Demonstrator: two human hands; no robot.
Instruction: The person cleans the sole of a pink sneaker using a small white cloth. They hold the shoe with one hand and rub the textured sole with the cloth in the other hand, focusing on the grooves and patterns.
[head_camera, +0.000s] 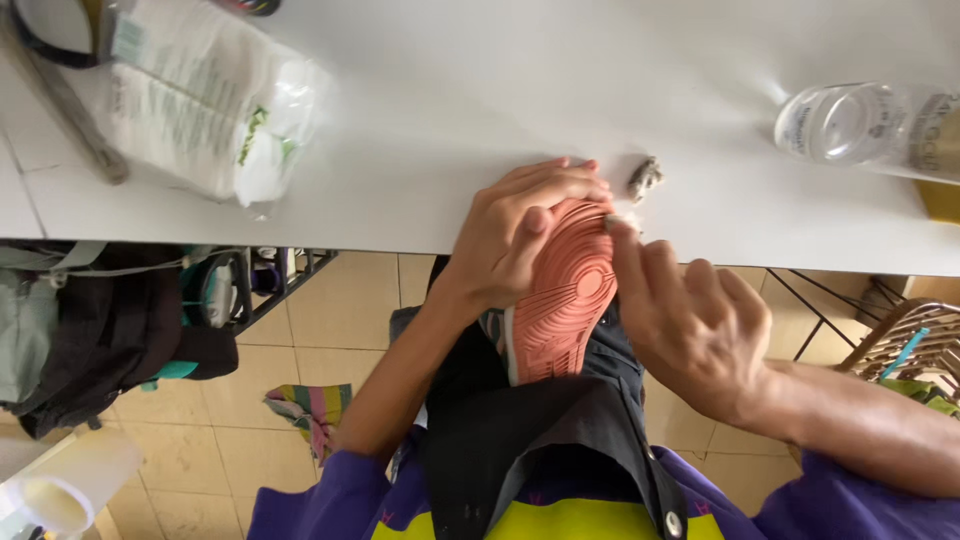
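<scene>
A shoe with a salmon-pink ribbed sole (560, 310) rests sole-up on my lap, its toe against the edge of the white table (420, 210). My left hand (520, 235) wraps around the toe and holds the shoe. My right hand (690, 320) is beside the sole, and its fingertips pinch a small white wad (626, 217) against the toe's rim. A dirty grey wad (645, 178) lies on the table just past the toe.
A clear plastic bag of white packets (200, 100) lies on the table at far left, and a clear bottle (850, 122) lies at far right. Under the table are a black bag (100, 330), a striped cloth (310, 405) on the tiled floor and a wicker chair (900, 340).
</scene>
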